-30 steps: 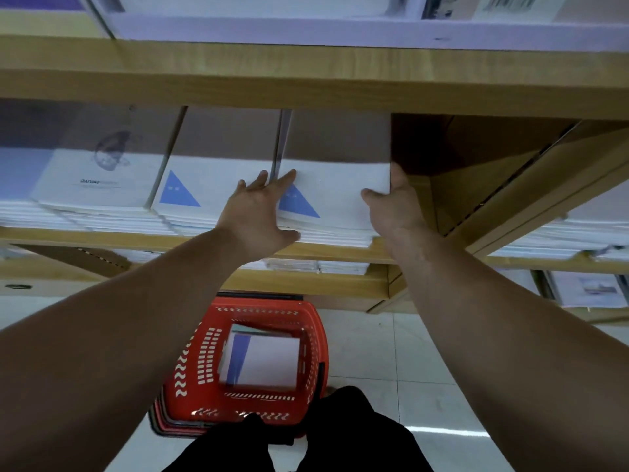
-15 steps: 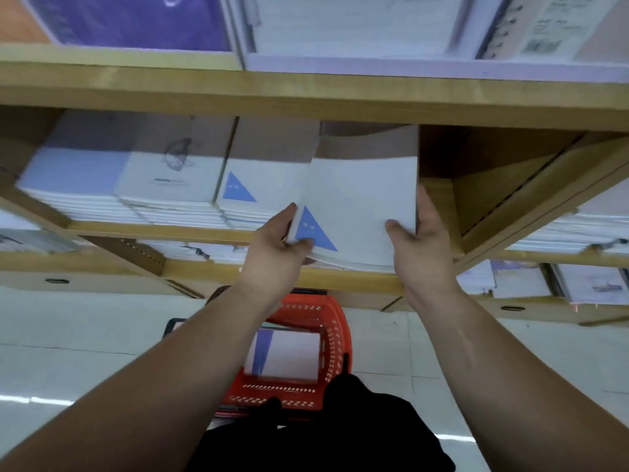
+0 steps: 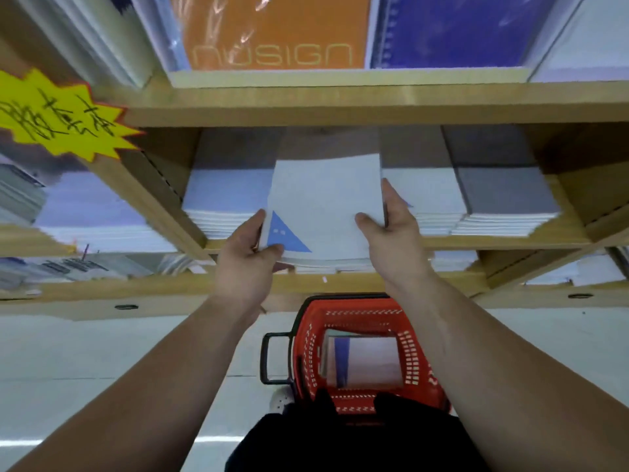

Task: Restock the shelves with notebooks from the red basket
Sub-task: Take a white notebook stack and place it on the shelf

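Note:
A stack of white notebooks with a blue triangle [image 3: 323,212] is held at the front of the middle wooden shelf [image 3: 476,241]. My left hand [image 3: 248,253] grips its left front corner, thumb on the triangle. My right hand [image 3: 391,229] clasps its right edge. The stack sits between a pale blue pile [image 3: 224,199] on the left and a white pile [image 3: 425,195] on the right. Below, on the floor, the red basket [image 3: 306,352] holds more notebooks [image 3: 367,362], the top one white with a blue stripe.
A grey notebook pile [image 3: 503,199] lies at the shelf's right end. Orange [image 3: 272,32] and blue [image 3: 452,28] notebooks fill the upper shelf. A yellow starburst sign [image 3: 58,117] hangs at the left. The basket's black handle [image 3: 272,359] sticks out leftward. Pale floor tiles surround the basket.
The stack has been drawn out of the far-right slot and carried left along the shelf, both hands on it throughout. My view has shifted left and tilted up; the basket now appears to the right.

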`<state>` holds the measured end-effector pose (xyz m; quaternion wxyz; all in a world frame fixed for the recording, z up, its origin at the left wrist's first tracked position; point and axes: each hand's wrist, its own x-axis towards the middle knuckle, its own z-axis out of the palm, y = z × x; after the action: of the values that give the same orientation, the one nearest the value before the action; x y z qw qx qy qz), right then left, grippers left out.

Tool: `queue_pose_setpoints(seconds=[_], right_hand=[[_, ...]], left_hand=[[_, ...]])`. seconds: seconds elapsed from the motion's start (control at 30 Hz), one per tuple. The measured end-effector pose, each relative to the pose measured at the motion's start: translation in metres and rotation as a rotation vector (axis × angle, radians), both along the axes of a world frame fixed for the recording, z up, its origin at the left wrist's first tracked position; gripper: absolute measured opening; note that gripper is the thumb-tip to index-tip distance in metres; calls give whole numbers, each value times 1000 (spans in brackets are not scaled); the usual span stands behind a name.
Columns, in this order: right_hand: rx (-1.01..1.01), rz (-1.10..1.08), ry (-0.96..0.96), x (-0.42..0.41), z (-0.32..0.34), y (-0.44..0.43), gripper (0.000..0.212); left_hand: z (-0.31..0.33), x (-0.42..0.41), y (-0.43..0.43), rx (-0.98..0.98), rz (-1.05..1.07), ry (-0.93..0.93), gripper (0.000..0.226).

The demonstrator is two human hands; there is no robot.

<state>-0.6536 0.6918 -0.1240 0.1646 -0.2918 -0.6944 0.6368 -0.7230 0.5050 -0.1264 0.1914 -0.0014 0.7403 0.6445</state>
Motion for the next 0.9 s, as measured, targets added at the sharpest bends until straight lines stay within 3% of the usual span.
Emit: queue_pose_setpoints(seconds=[0.23,0.37,0.47,0.57,0.7,0.8,0.9], right_hand=[[-9,93,-133,-95,-7,-75,63],[13,-52,-254,-130,-20,-97,67],[-90,-134,-260,-131,-24,-107,60],[-107,-108,-294,-114,-27,-114,54],[-298,-57,-340,-97,-40,-126,62],[-254,-92,-317,-109,-40,-124,63],[-159,-44,-315,-127,-35,-119,61]], left_hand=[[-11,-69,-81,-23,146,20,50],[-20,-95,-88,-113,141,39,56],[-24,-100,-88,-145,213,20,53],[-32,-92,-95,-67,314,-127,52],[-39,-75,-101,0,344,-232,47],[-35,-71,-92,69,326,-249,59],[-30,-83,-79,7,212,-192,69]])
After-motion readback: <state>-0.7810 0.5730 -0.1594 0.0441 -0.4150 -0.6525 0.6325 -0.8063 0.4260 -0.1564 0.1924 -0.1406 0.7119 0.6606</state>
